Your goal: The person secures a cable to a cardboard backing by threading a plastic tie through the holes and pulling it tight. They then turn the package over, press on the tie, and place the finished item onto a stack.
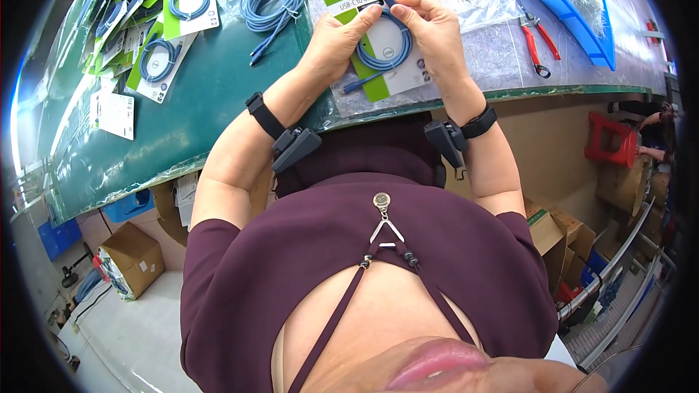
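A coiled blue USB cable lies on a white and green packaging card, near the table's front edge. My left hand comes from the left, its thumb pressed on the card beside the top of the coil and its fingers partly hidden. With thumb and fingertips, my right hand pinches the cable near its dark connector at the card's upper middle. The cable's other plug hangs over the card's lower left. Just left of the card, a loose blue cable coil rests on the table.
Several carded cables are heaped at the far left of the green table. Red-handled cutters lie on plastic film to the right, beside a blue tray. A red stool stands below, at the right.
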### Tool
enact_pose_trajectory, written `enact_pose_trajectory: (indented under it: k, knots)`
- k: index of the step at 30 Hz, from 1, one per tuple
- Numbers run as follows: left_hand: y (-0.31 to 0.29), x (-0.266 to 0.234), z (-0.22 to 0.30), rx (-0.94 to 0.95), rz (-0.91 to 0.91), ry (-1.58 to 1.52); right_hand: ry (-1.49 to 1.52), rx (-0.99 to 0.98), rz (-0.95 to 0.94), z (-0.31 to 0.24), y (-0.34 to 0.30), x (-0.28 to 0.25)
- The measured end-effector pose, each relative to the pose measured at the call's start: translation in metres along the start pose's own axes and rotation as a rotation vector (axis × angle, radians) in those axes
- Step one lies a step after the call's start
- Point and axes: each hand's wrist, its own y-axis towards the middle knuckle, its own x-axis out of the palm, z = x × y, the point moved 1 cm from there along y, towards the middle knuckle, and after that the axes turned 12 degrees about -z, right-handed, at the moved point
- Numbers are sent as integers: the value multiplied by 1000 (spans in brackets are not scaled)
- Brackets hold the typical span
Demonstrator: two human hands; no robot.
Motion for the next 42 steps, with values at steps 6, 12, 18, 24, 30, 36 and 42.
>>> enact_pose_trajectory:
  k: [6, 12, 18, 24, 30, 36, 42]
  knots:
    - [5, -9, 1, 166, 166, -228, -1163, -363, 297, -33, -9, 1]
    - [-1, -5, 7, 193, 105, -387, -1055, -190, 179, -35, -6, 21]
    - [-16, -16, 75, 700, 393, 745, -857, -219, -73, -27, -5, -11]
    - [24, -1, 85, 155, -360, 1514, -1110, -538, -114, -43, -1, 2]
    - [47, -17, 59, -293, -535, 930, -1405, -510, 81, -43, -5, 5]
    - [28, 0, 41, -206, -334, 692, -1302, -494, 117, -36, 4, 0]
    - [28, 0, 28, -115, -180, 392, -1235, -491, 131, -37, 14, 4]
